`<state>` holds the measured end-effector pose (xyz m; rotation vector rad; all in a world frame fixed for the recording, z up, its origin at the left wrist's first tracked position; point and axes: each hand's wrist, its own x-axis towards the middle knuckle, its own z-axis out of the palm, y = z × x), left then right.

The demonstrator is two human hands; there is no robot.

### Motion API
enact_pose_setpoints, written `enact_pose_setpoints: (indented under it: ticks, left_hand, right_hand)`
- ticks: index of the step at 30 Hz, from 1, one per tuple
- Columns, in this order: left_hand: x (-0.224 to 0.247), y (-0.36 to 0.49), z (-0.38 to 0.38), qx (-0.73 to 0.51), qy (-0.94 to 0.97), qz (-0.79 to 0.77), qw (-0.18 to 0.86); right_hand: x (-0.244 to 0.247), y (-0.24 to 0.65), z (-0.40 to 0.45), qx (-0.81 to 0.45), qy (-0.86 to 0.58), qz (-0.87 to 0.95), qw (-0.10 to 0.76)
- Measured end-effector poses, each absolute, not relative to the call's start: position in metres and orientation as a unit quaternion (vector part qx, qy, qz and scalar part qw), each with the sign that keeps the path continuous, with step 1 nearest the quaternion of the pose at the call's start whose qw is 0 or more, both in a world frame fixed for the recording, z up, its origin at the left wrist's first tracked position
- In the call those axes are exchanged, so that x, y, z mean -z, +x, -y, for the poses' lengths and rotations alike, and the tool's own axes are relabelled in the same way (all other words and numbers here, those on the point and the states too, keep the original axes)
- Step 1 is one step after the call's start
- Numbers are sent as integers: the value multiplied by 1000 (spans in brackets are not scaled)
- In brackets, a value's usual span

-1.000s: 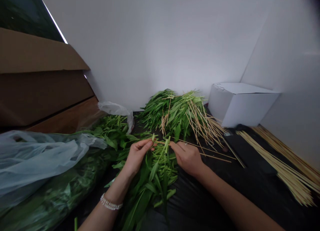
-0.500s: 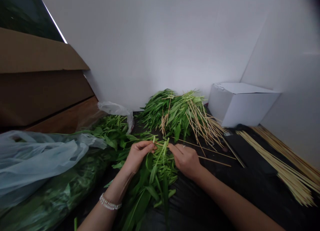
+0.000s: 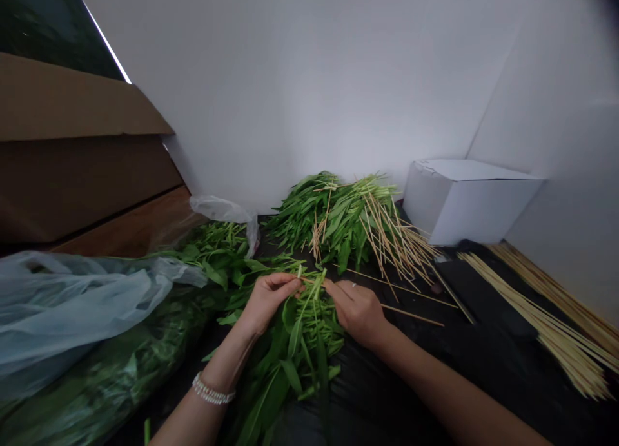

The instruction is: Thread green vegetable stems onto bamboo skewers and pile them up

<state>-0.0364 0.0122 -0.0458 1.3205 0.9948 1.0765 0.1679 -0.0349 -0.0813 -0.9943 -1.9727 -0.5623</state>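
A thin bamboo skewer (image 3: 413, 314) runs through my right hand (image 3: 358, 309), its far end sticking out to the right. Those fingers are closed on it, and its tip side reaches pale green stems (image 3: 317, 287) of leafy greens between my hands. My left hand (image 3: 267, 299) pinches a stem end on the other side, at the skewer's line. Exactly how far the skewer passes through the stems is hidden by my fingers. Below both hands lie loose long-leafed greens (image 3: 271, 394), like water spinach, on a black covering.
Behind, a heap of greens on skewers (image 3: 348, 220) leans near the white wall. Clear plastic bags (image 3: 87, 304) of greens lie left, below a cardboard box (image 3: 82, 175). A white box (image 3: 474, 201) and bundled bamboo sticks (image 3: 546, 330) are at the right.
My right hand has shifted very slightly left, and the skewer's outer end with it. My left hand stays in nearly the same place, still pinching.
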Motion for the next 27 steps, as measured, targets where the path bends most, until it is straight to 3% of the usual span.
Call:
enact_pose_setpoints:
  ticks: [8,16,23,27]
  left_hand:
    - [43,-29,-5,-426,603,-414,532]
    - [43,-32,-6,-414,679,-397,458]
    - [45,-45,-13,-310,839,-409,183]
    - [45,-48,-14,-269,870,-383,154]
  right_hand:
    - [87,162,35,172,-409,801,402]
    - [75,172,32,247,-419,765,422]
    - [61,204,28,278,-497,674,471]
    - [60,207,27,283,-500,672,467]
